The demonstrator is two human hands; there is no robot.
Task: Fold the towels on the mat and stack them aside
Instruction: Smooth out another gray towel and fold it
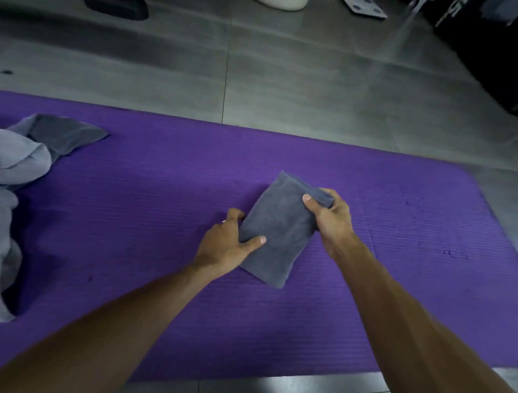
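Note:
A small dark grey towel (279,227), folded into a narrow rectangle, lies tilted on the purple mat (140,224) right of centre. My left hand (227,244) grips its left edge, thumb on top and fingers tucked under. My right hand (330,216) grips its far right corner, thumb on top. At the mat's left edge lies a loose heap of lighter grey towels (16,174), with a darker grey one (64,133) spread partly over its far side.
Grey tiled floor (280,70) lies beyond the mat. Dark objects sit at the top left and far right corner, and a white rounded object (280,3) at the top edge. Bare mat stretches between the heap and the folded towel.

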